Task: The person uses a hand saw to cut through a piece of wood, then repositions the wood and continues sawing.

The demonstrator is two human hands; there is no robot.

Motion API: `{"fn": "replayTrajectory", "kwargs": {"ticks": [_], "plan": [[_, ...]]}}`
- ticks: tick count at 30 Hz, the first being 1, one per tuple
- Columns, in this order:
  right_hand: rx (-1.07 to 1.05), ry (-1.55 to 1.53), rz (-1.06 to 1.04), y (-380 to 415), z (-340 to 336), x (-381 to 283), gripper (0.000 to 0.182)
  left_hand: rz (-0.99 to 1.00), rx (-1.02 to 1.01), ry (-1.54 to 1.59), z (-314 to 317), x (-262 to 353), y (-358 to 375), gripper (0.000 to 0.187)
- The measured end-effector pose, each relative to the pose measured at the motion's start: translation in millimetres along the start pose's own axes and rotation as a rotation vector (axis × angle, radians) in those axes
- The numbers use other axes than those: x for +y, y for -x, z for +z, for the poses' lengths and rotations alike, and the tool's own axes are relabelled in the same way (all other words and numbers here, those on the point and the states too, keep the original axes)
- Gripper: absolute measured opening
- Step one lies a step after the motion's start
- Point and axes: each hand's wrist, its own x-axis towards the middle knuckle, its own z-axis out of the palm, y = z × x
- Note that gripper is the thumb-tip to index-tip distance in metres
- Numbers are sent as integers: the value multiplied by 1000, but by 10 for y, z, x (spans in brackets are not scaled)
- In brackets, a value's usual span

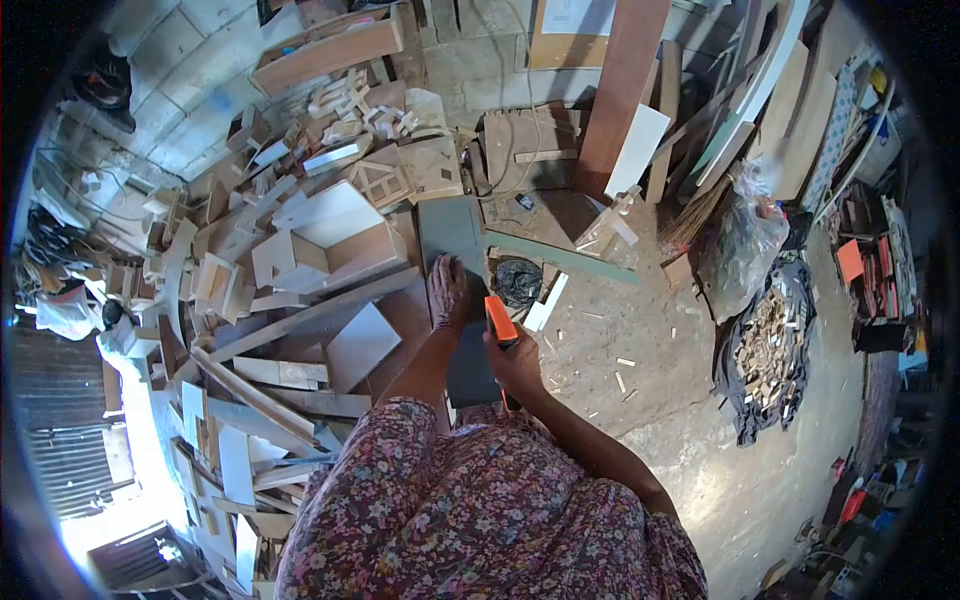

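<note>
My left hand (447,292) lies flat, fingers stretched forward, on a long dark grey board (449,222) that runs away from my body. To the right of that board, my right hand (516,364) is closed around an orange and black hand tool (501,318). The tool's orange front end points away from me, beside the board's right edge. My fingers cover much of its grip, so I cannot make out its exact kind. Just beyond it sits a black plastic bag (519,283) with a narrow white strip (546,302) next to it.
Wooden boxes (330,235) and offcuts are piled on the left. A greenish plank (565,257) lies across the floor ahead. Tall boards (622,100) lean on the far wall. At right are a clear plastic bag (742,245) and a dark cloth holding wood scraps (772,345).
</note>
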Motion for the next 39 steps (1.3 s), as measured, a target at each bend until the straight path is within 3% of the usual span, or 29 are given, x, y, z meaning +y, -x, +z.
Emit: {"fn": "replayTrajectory", "kwargs": {"ticks": [2,4,7,13,15,17,18,21,23,28,37,39], "plan": [[7,-6,62,-25,17,30,31,44,15,-53,-18,-16,66,39],[17,48,-23,-67,-3,-46,32,79,39,79,-1,-36,109,41],[-17,87,-41,-89,-27,-190,33,-28,-17,79,-19,25,120,43],[-44,134,-117,-187,-54,-147,33,-62,-11,112,-107,94,121,48],[-83,66,-21,-144,-83,-111,32,-93,-52,91,-132,115,119,47],[-48,27,-45,-65,-97,-2,30,-102,-15,92,-121,129,107,47],[-37,13,-90,24,-106,42,29,-51,-62,-81,-71,108,105,47],[33,-17,-157,408,-130,151,28,-81,40,110,-9,70,123,47],[23,68,-88,587,-163,282,28,-75,35,87,-30,94,131,47],[102,-179,-148,663,-94,267,19,-60,69,56,24,46,108,47],[161,22,-274,1245,-295,148,18,10,234,137,160,-4,136,44],[150,19,-190,1321,-307,132,17,-48,164,121,174,21,134,44]]}}
